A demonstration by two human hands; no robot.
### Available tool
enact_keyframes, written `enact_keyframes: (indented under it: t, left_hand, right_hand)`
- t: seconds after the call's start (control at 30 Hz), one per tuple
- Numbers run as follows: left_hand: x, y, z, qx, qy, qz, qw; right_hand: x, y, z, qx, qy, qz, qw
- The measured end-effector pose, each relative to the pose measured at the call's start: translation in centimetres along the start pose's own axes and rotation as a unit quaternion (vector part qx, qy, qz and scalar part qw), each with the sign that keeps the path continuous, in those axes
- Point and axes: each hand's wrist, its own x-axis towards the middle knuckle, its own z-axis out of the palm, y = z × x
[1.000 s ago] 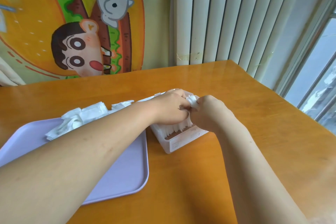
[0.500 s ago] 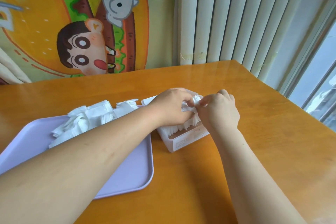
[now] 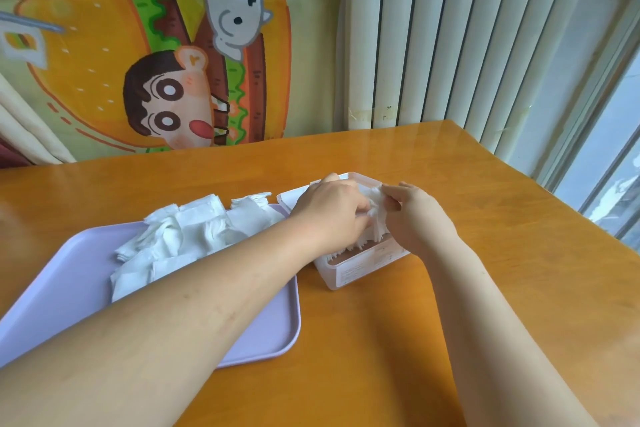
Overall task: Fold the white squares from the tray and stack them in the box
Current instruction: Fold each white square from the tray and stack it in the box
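- Two bare forearms reach in from the near edge, the left one crossing over the right part of the tray, the right one over bare wood.
- The orange-brown wooden surface [image 3: 381, 340] is glossy and carries everything here.
- A pale lilac tray [image 3: 69, 281] lies on the left, its right rim just beside the box.
- Loose squares [image 3: 187, 236], white and rumpled, lie heaped at the far end of the tray, some overlapping and some partly creased; the left forearm hides the heap's near right edge.
- A clear plastic box [image 3: 353, 270] stands to the right of the tray, turned at an angle to it, with a printed label on its near wall.
- Folded squares [image 3: 349, 246] stand packed on edge inside the box, their ragged lower edges showing through the wall.
- A flat white flap [image 3: 294, 198] juts from the box's far left side; whether it is a lid I cannot tell.
- The left hand [image 3: 332, 215] hovers over the box, its fingers curled down and pinching a white square [image 3: 375, 204].
- The right hand [image 3: 415, 218] meets it from the right, thumb and fingers closed on the same white square, which is bunched between the two hands above the box opening.
- Behind the surface hangs a cartoon burger cloth [image 3: 156, 62].
- White vertical slats [image 3: 450, 28] stand to its right.
- A window [image 3: 616, 166] fills the far right.
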Motion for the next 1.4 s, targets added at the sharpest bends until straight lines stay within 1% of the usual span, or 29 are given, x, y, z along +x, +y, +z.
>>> enact_keyframes:
  t: [0.1, 0.17, 0.2, 0.27, 0.3, 0.33, 0.37, 0.47, 0.53, 0.63, 0.73, 0.77, 0.8, 0.9, 0.93, 0.97, 1.0, 1.1, 1.13, 1.2, 1.27, 1.4]
  left_hand:
    - [-0.3, -0.1, -0.1, 0.003, -0.010, 0.001, 1.000]
    - [-0.6, 0.1, -0.6, -0.009, -0.010, 0.002, 1.000]
    - [-0.8, 0.1, -1.0, -0.019, -0.004, -0.001, 1.000]
    - [-1.3, -0.2, -1.8, -0.021, 0.021, -0.014, 0.999]
    - [-1.7, -0.5, -2.3, -0.008, 0.030, -0.024, 0.999]
    - [-2.1, -0.7, -2.7, 0.010, 0.031, -0.036, 0.999]
    - [-2.4, -0.9, -3.0, 0.028, 0.025, -0.049, 0.998]
    - [-3.8, -1.2, -3.3, 0.056, 0.013, -0.078, 0.995]
    - [-4.3, -1.4, -3.0, 0.036, 0.004, -0.090, 0.995]
    - [-4.7, -1.8, -2.3, 0.001, -0.005, -0.098, 0.995]
    - [-4.8, -1.9, -1.7, -0.018, -0.003, -0.098, 0.995]
    - [-4.6, -2.0, -1.6, -0.021, -0.001, -0.098, 0.995]
    - [-4.5, -2.2, -1.5, -0.024, -0.001, -0.098, 0.995]
    - [-4.1, -2.7, -1.5, -0.044, -0.001, -0.095, 0.994]
    - [-4.0, -2.8, -1.6, -0.051, 0.001, -0.095, 0.994]
    - [-3.9, -2.8, -1.5, -0.054, 0.005, -0.093, 0.994]
    - [-3.9, -2.9, -1.4, -0.057, 0.009, -0.092, 0.994]
    - [-4.1, -3.0, -1.0, -0.081, 0.027, -0.103, 0.991]
    - [-4.1, -3.0, -1.0, -0.096, 0.031, -0.108, 0.989]
    - [-4.0, -3.1, -1.3, -0.124, 0.029, -0.121, 0.984]
    - [-4.0, -3.0, -1.7, -0.140, 0.022, -0.136, 0.980]
    - [-4.2, -2.8, -1.3, -0.155, 0.037, -0.148, 0.976]
  right_hand:
    - [-0.1, -0.5, 0.0, -0.043, -0.035, 0.031, 0.998]
    - [-0.3, -0.6, -0.1, -0.009, -0.024, 0.028, 0.999]
    - [-0.5, -0.6, -0.3, 0.017, -0.003, 0.015, 1.000]
    - [-0.9, -1.0, -0.8, 0.054, 0.071, -0.033, 0.995]
    - [-1.0, -1.3, -1.2, 0.054, 0.102, -0.052, 0.992]
    - [-1.3, -1.7, -1.7, 0.046, 0.114, -0.059, 0.991]
    - [-1.5, -2.4, -2.2, 0.036, 0.104, -0.058, 0.992]
    - [-2.3, -4.3, -2.4, -0.014, 0.003, -0.068, 0.998]
    - [-2.5, -4.9, -1.9, -0.069, -0.039, -0.063, 0.995]
    - [-2.3, -5.5, -1.3, -0.108, -0.090, -0.029, 0.990]
    - [-1.8, -5.1, -1.0, -0.121, -0.138, -0.005, 0.983]
    - [-1.8, -5.0, -1.0, -0.119, -0.134, -0.010, 0.984]
    - [-2.0, -5.0, -1.0, -0.106, -0.114, -0.025, 0.988]
    - [-2.6, -5.1, -1.6, -0.039, 0.019, -0.067, 0.997]
    - [-2.6, -5.2, -1.8, -0.031, 0.048, -0.078, 0.995]
    - [-2.5, -5.3, -2.0, -0.030, 0.051, -0.085, 0.995]
    - [-2.4, -5.4, -2.0, -0.034, 0.026, -0.084, 0.996]
    - [-2.5, -5.4, -1.1, -0.047, -0.100, -0.066, 0.992]
    - [-2.5, -5.3, -0.6, -0.058, -0.124, -0.064, 0.989]
    - [-2.5, -5.2, -0.1, -0.086, -0.140, -0.065, 0.984]
    - [-2.5, -5.3, 0.1, -0.084, -0.143, -0.059, 0.984]
    - [-2.5, -5.5, 0.3, -0.095, -0.144, -0.052, 0.984]
